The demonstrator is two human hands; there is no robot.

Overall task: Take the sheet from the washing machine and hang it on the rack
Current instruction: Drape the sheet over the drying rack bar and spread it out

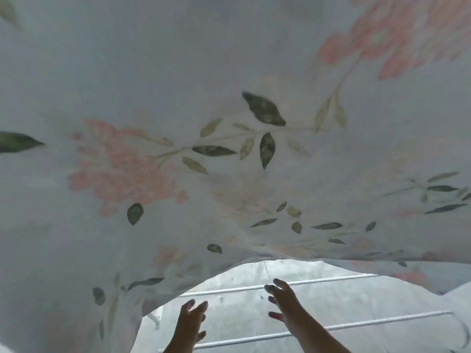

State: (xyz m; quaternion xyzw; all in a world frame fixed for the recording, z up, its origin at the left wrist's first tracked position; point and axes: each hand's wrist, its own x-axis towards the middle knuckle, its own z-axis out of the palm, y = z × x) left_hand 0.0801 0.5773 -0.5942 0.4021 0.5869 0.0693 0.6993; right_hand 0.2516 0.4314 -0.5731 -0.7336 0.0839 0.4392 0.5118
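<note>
Above the spread fingers (201, 305), in the head view, a floral sheet (229, 98) fills nearly the whole frame, its hem arching just over the left hand (192, 319) and right hand (283, 301). Both hands' fingers are released and grasp nothing. Rack (369, 323) rails run below and beyond them. Hanging looks under way; the next move calls for catching the hem and drawing it down evenly. The sheet's long axis seems to run left to right, with the hem toward the person.
</note>
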